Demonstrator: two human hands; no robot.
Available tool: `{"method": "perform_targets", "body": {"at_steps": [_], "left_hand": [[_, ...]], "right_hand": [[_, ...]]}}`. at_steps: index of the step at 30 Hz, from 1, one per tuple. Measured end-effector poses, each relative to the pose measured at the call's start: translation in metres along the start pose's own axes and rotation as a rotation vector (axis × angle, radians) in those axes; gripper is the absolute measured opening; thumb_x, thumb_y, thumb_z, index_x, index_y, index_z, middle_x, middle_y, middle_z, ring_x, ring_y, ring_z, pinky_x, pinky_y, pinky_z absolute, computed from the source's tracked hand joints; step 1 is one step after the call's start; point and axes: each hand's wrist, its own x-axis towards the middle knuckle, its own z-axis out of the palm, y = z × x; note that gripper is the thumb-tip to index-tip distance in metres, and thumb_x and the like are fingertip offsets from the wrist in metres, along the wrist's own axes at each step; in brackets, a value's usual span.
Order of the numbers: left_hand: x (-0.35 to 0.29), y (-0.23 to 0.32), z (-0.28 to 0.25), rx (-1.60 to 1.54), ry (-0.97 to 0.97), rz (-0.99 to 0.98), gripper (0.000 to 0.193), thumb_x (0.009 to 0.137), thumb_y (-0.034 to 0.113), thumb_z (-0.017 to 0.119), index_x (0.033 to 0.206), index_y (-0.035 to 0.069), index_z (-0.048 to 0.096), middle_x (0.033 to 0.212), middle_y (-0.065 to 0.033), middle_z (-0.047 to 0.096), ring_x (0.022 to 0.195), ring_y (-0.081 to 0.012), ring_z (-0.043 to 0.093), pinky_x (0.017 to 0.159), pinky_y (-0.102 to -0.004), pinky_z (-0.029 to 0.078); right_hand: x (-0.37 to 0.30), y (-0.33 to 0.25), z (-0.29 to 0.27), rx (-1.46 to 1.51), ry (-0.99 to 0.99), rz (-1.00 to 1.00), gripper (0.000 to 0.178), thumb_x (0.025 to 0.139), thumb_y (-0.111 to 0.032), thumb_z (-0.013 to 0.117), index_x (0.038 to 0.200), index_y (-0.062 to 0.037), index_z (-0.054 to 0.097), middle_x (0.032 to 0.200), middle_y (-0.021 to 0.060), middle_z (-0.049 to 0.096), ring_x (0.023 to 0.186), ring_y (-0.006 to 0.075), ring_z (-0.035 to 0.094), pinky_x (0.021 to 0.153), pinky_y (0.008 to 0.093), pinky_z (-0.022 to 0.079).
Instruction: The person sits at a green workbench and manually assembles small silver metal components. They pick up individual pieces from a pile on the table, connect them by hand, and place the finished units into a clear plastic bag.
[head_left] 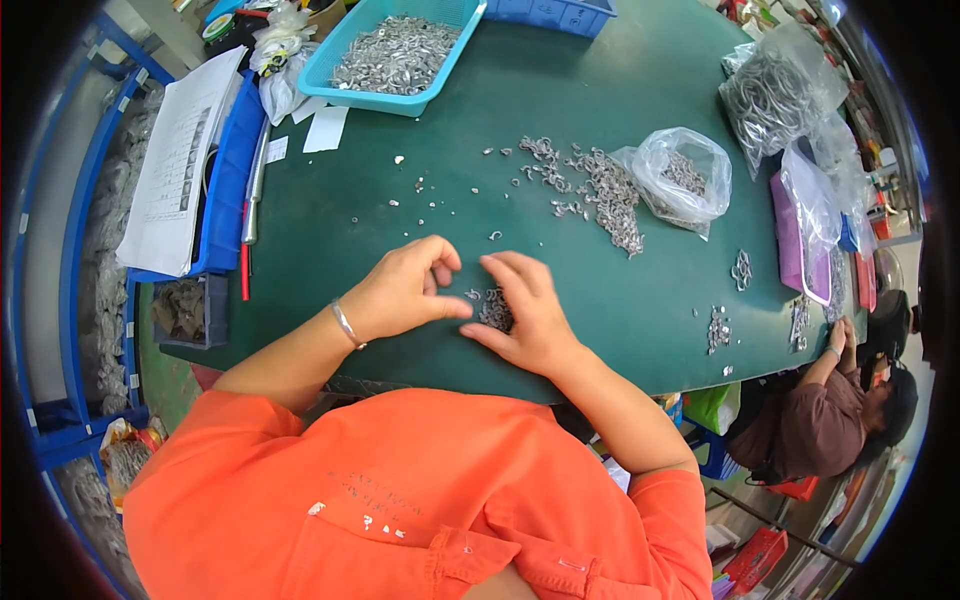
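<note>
On the green table near its front edge sits a small heap of grey metal pieces (493, 312), hook- or ring-shaped. Around its right side curves my right hand (528, 318), thumb and fingers spread apart; part of the heap is hidden beneath it. To the heap's left is my left hand (405, 290), a bracelet on its wrist. Its thumb points at the heap and its fingers curl apart from the thumb, with nothing visible between them. Farther back spreads a larger pile of similar pieces (612, 195), beside an open clear plastic bag (690, 205) partly filled with them.
A turquoise basket (420, 103) of metal pieces stands at the far left, near a blue bin (222, 190) with papers. At the right are a filled plastic bag (775, 100), a purple basket (790, 240) and small piles (719, 330). Another person (815, 425) sits at the right edge.
</note>
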Motion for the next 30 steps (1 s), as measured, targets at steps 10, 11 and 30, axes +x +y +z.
{"method": "perform_targets", "body": {"at_steps": [10, 11, 30], "left_hand": [[0.0, -0.018, 0.015, -0.297, 0.256, -0.025, 0.018, 0.09, 0.0, 0.067, 0.103, 0.002, 0.054, 0.085, -0.0007, 0.058, 0.071, -0.0053, 0.057, 0.062, -0.0196, 0.049], [0.0, -0.015, 0.011, -0.289, 0.249, -0.024, 0.015, 0.091, 0.0, 0.066, 0.102, 0.002, 0.055, 0.086, 0.0004, 0.058, 0.071, -0.004, 0.056, 0.063, -0.0183, 0.048], [0.006, -0.023, 0.008, -0.401, 0.276, -0.07, 0.014, 0.092, 0.0, 0.063, 0.105, 0.001, 0.059, 0.087, 0.0008, 0.058, 0.068, -0.0025, 0.053, 0.06, -0.0172, 0.045]], "right_hand": [[0.014, -0.007, 0.015, -0.014, -0.164, -0.104, 0.067, 0.076, -0.03, 0.08, 0.131, -0.0013, 0.054, 0.134, 0.0216, 0.049, 0.128, 0.0419, 0.045, 0.107, 0.05, 0.039], [0.011, -0.006, 0.014, -0.008, -0.115, -0.106, 0.054, 0.077, -0.021, 0.078, 0.124, -0.0035, 0.059, 0.12, 0.016, 0.054, 0.117, 0.0361, 0.052, 0.1, 0.0459, 0.043], [0.0, 0.005, -0.004, -0.05, -0.238, -0.171, 0.03, 0.086, -0.024, 0.07, 0.11, -0.006, 0.065, 0.124, 0.0126, 0.055, 0.12, 0.0301, 0.051, 0.098, 0.0415, 0.044]]}}
